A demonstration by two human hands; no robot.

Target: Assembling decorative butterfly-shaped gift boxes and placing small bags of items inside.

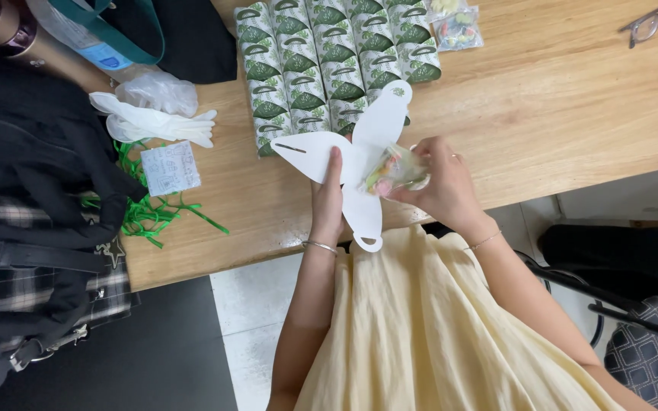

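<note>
Green-white gift boxes (336,57) in rows (tabletop); clear candy packet (396,170) in right hand (439,186)

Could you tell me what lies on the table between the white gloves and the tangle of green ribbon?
In the head view, a small white printed card lies between the white gloves and the green ribbon, on the wooden table.

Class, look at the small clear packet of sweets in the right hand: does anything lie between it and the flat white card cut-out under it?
Nothing visible does. The right hand holds the clear packet of sweets directly over the middle of the white card cut-out, which the left hand presses flat on the wooden table.
</note>
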